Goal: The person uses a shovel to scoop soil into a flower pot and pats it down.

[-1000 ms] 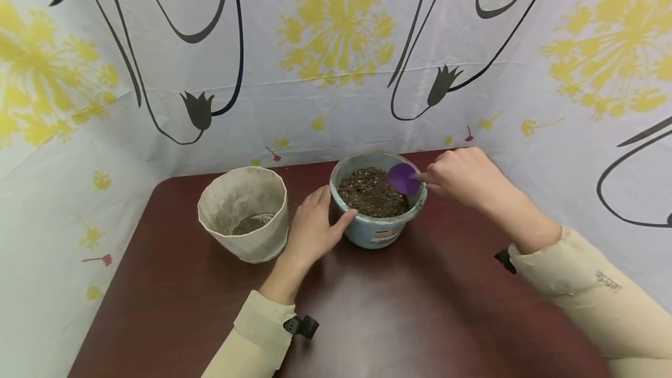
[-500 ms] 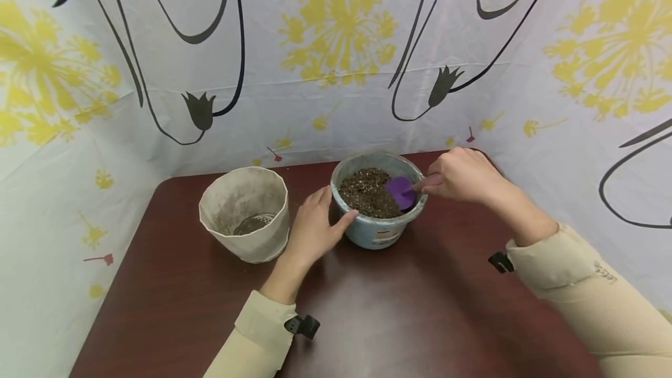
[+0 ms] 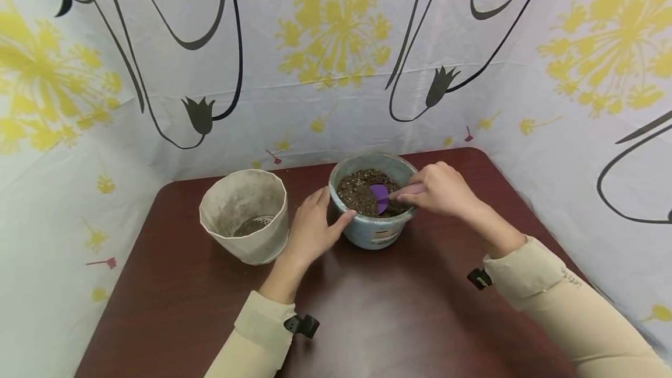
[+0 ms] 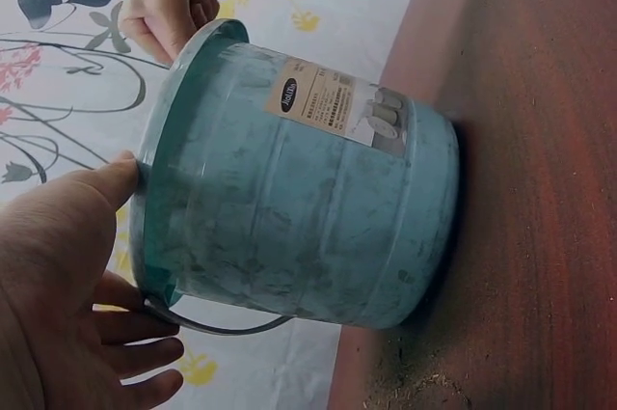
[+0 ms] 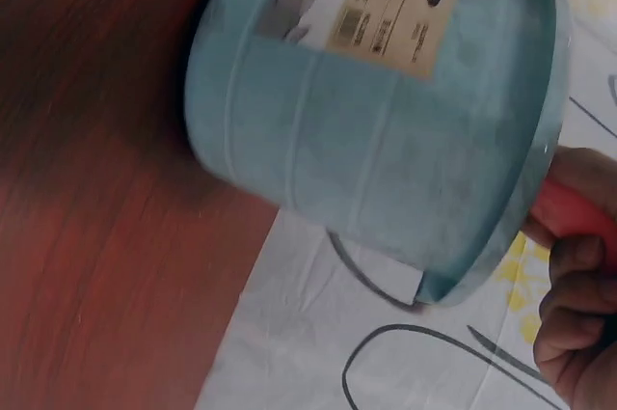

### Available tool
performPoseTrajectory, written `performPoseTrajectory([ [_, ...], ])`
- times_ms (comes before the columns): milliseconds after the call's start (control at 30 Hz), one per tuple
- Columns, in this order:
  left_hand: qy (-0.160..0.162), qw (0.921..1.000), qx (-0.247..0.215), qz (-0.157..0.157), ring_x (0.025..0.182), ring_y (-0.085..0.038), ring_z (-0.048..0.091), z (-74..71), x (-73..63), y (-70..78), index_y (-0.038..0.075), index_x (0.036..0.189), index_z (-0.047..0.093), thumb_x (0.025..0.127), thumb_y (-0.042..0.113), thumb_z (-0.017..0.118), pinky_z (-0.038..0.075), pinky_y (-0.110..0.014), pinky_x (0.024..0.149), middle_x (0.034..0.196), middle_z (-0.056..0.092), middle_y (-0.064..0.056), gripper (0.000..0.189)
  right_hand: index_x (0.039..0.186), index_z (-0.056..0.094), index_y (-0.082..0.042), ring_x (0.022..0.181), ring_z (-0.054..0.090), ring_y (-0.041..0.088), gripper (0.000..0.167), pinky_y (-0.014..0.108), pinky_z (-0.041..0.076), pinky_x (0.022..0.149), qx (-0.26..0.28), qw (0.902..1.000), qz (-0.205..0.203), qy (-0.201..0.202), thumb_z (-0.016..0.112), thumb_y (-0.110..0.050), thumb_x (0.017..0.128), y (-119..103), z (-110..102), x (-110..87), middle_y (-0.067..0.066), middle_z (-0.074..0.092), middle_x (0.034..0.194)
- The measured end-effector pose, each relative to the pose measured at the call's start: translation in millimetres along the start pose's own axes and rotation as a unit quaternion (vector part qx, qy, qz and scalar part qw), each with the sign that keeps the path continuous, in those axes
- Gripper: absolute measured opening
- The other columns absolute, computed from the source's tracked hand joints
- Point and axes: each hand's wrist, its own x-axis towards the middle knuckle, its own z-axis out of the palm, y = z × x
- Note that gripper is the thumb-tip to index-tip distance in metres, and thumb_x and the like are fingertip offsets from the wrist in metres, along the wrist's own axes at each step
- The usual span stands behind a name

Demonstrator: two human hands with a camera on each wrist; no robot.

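A light-blue bucket [image 3: 375, 231] with a paper label stands on the table, part filled with dark soil [image 3: 362, 188]. My left hand [image 3: 313, 223] rests against its left side, thumb at the rim; in the left wrist view its other fingers [image 4: 135, 357] are extended. With my right hand [image 3: 443, 188] I grip a small trowel by its reddish handle [image 5: 578, 212]. Its purple blade [image 3: 380, 198] stands tilted in the soil, the tip buried. Left of the bucket is a whitish, faceted plant pot [image 3: 262, 238] with a little soil at the bottom.
The dark red-brown table [image 3: 346, 319] runs up to a white cloth backdrop [image 3: 262, 127] printed with flowers. Beside the bucket's base, soil crumbs [image 4: 424, 391] lie on the table. A thin dark handle [image 4: 227, 330] hangs at the bucket's side.
My right hand has moved left and slightly down, pushing the trowel blade from the right side of the soil toward its middle. My left hand stays on the bucket.
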Motion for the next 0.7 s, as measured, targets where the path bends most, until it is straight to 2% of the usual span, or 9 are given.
performPoseTrajectory([
  [133,-0.001,1.0000,-0.003,-0.008,0.144,-0.036,0.038,1.8,-0.7,-0.4,-0.005,0.155,0.032,0.097,0.063,0.055,0.030,-0.049,0.119,0.156,0.040,-0.021,0.092,0.084,0.085,-0.018,0.053,0.051,0.007,0.009,0.030,0.043,0.049,0.029,0.9987,0.040,0.013,0.084,-0.027,0.083,1.5,6.4,-3.5,-0.008,0.072,0.067],
  [333,0.028,0.9995,0.013,-0.007,0.139,-0.034,0.046,4.2,-4.5,-2.1,-0.002,0.154,0.037,0.096,0.063,0.056,0.036,-0.053,0.114,0.155,0.045,-0.017,0.090,0.078,0.084,-0.018,0.057,0.058,0.006,0.011,0.030,0.047,0.053,0.053,0.9966,0.047,0.041,0.084,-0.029,0.083,5.4,9.6,-10.7,-0.010,0.074,0.069],
  [400,0.040,0.9991,0.016,0.001,0.137,-0.034,0.049,4.8,-4.6,-1.9,-0.001,0.154,0.039,0.095,0.062,0.058,0.038,-0.054,0.112,0.153,0.047,-0.016,0.088,0.077,0.083,-0.019,0.060,0.059,0.005,0.015,0.029,0.048,0.054,0.065,0.9941,0.074,0.046,0.086,-0.033,0.081,5.5,8.5,-13.3,-0.011,0.073,0.068],
  [467,0.049,0.9986,0.017,0.008,0.135,-0.034,0.050,4.8,-4.7,-0.9,0.000,0.153,0.041,0.095,0.062,0.059,0.039,-0.054,0.111,0.152,0.049,-0.016,0.087,0.078,0.084,-0.023,0.059,0.053,0.004,0.017,0.029,0.045,0.053,0.081,0.9910,0.100,0.037,0.086,-0.040,0.080,6.1,6.7,-16.1,-0.012,0.071,0.065],
  [567,0.052,0.9985,0.016,0.011,0.134,-0.034,0.051,4.5,-4.9,0.8,0.001,0.152,0.043,0.094,0.062,0.060,0.040,-0.055,0.110,0.151,0.050,-0.016,0.086,0.084,0.084,-0.032,0.063,0.052,0.003,0.018,0.026,0.045,0.055,0.117,0.9821,0.146,0.022,0.085,-0.048,0.079,8.7,4.9,-20.1,-0.014,0.072,0.067],
  [700,0.050,0.9985,0.021,0.007,0.136,-0.033,0.051,4.1,-5.0,1.4,0.003,0.153,0.043,0.095,0.062,0.059,0.040,-0.055,0.110,0.151,0.050,-0.014,0.084,0.093,0.082,-0.039,0.074,0.058,0.002,0.019,0.023,0.048,0.062,0.170,0.9670,0.190,0.007,0.080,-0.054,0.082,13.6,4.0,-24.4,-0.016,0.076,0.080],
])
